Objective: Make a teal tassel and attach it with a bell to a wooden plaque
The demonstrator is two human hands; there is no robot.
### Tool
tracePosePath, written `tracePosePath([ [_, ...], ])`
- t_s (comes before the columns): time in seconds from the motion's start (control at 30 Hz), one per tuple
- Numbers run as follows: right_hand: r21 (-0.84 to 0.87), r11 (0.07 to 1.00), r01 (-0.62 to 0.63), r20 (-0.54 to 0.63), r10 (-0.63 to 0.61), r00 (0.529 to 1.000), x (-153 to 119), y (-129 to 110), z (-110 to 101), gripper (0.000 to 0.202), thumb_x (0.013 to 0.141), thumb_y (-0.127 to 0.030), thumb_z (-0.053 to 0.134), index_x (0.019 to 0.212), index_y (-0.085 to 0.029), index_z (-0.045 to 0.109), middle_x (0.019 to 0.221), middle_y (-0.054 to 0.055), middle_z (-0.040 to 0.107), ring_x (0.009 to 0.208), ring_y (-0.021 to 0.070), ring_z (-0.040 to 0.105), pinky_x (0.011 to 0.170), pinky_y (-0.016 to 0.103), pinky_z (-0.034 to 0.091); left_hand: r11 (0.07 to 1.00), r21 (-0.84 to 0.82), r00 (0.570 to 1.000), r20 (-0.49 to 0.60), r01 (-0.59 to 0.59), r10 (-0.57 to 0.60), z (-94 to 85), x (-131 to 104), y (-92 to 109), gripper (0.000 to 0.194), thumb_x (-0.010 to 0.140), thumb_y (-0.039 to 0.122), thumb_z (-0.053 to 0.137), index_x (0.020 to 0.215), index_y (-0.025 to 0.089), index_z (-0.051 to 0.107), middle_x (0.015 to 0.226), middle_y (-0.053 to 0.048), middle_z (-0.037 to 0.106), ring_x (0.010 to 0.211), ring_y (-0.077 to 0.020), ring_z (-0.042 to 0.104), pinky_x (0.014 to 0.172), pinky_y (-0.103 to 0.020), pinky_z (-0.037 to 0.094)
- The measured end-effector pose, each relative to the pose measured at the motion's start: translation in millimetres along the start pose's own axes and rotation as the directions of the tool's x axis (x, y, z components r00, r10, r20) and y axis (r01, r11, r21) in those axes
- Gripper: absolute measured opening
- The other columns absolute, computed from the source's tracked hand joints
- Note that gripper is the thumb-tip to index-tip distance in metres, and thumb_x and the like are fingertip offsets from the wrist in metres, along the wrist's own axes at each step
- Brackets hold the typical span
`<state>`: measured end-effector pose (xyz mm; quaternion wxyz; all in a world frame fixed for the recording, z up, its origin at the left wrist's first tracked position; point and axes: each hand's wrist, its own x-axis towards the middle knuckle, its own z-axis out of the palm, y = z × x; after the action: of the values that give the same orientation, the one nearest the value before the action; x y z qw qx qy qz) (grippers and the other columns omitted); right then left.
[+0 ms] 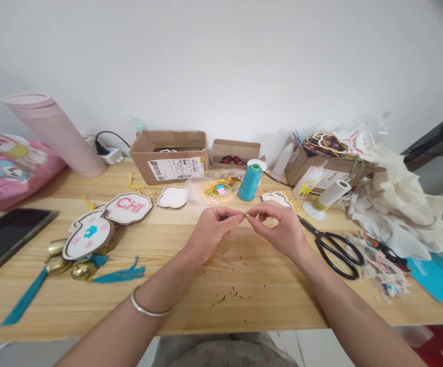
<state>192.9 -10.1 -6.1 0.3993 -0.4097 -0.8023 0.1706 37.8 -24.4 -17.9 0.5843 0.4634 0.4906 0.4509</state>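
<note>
My left hand (pixel 212 228) and my right hand (pixel 280 227) meet over the middle of the table. Both are closed in a pinch on a small yellowish piece (pixel 246 216), too small to name. Behind them stand a teal thread spool (pixel 249 183) and a clear plastic bag (pixel 196 184) with yellow cords (pixel 221 188). A white cloud-shaped piece (pixel 277 198) lies just beyond my right hand, partly hidden by it. Another cloud-shaped piece (pixel 171 197) rests further left. Black-handled scissors (pixel 338 250) lie to the right of my right hand.
At left are embroidered pendants (pixel 129 208) with brass bells (pixel 82 270) and teal tassels (pixel 120 274), a phone (pixel 13 242) and a pink tumbler (pixel 55 133). Cardboard boxes (pixel 170 158) line the wall. Glue bottles (pixel 308 182), a white spool (pixel 328 199) and fabric scraps (pixel 389 265) are at right.
</note>
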Motion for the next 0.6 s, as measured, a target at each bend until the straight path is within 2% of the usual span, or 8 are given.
tracePosePath([
  [0.17, -0.014, 0.999, 0.04, -0.008, -0.04, 0.999, 0.0, 1.7, 0.4, 0.009, 0.072, -0.017, 0.053, 0.07, -0.02, 0.062, 0.064, 0.001, 0.062, 0.058, 0.0114, 0.05, 0.054, 0.025, 0.041, 0.993, 0.108, 0.997, -0.049, -0.046, 0.051, 2.2, -0.9, 2.5, 0.022, 0.062, 0.032, 0.063, 0.074, 0.015, 0.068, 0.049, 0.004, 0.052, 0.044, -0.0046, 0.033, 0.043, -0.02, 0.025],
  [0.27, -0.028, 0.996, 0.081, -0.012, -0.081, 0.997, -0.6, 3.4, 0.9, 0.009, 0.072, -0.016, 0.054, 0.069, -0.021, 0.061, 0.065, 0.001, 0.061, 0.058, 0.0115, 0.05, 0.056, 0.025, 0.041, 0.99, 0.125, 0.996, -0.051, -0.073, 0.08, 2.5, -0.5, 1.8, 0.021, 0.062, 0.031, 0.062, 0.073, 0.014, 0.068, 0.056, 0.002, 0.058, 0.049, -0.0063, 0.04, 0.047, -0.02, 0.03],
  [0.4, -0.045, 0.997, 0.061, 0.005, -0.061, 0.998, -1.6, 4.3, 2.4, 0.008, 0.071, -0.014, 0.054, 0.068, -0.02, 0.059, 0.064, 0.001, 0.061, 0.058, 0.0113, 0.049, 0.055, 0.024, 0.04, 0.988, 0.128, 0.995, -0.045, -0.085, 0.091, 2.5, 0.6, 0.3, 0.02, 0.062, 0.029, 0.062, 0.073, 0.014, 0.068, 0.065, -0.001, 0.063, 0.056, -0.009, 0.047, 0.054, -0.021, 0.035],
  [0.5, -0.036, 0.999, 0.021, 0.008, -0.021, 1.0, -2.1, 4.4, 3.9, 0.008, 0.071, -0.013, 0.053, 0.068, -0.019, 0.058, 0.064, 0.001, 0.059, 0.059, 0.0111, 0.049, 0.054, 0.023, 0.04, 0.987, 0.133, 0.994, -0.042, -0.092, 0.098, 2.7, 0.9, 0.4, 0.019, 0.062, 0.029, 0.062, 0.073, 0.014, 0.068, 0.064, 0.0, 0.063, 0.055, -0.0083, 0.046, 0.053, -0.021, 0.034],
  [0.6, -0.022, 1.0, -0.001, 0.007, 0.001, 1.0, -2.7, 4.9, 4.4, 0.008, 0.073, -0.014, 0.051, 0.07, -0.019, 0.057, 0.067, 0.001, 0.058, 0.06, 0.0111, 0.049, 0.055, 0.023, 0.041, 0.991, 0.12, 0.997, -0.047, -0.06, 0.066, 2.2, 0.1, 1.1, 0.02, 0.063, 0.029, 0.061, 0.075, 0.015, 0.068, 0.056, 0.003, 0.058, 0.047, -0.0052, 0.039, 0.048, -0.02, 0.03],
])
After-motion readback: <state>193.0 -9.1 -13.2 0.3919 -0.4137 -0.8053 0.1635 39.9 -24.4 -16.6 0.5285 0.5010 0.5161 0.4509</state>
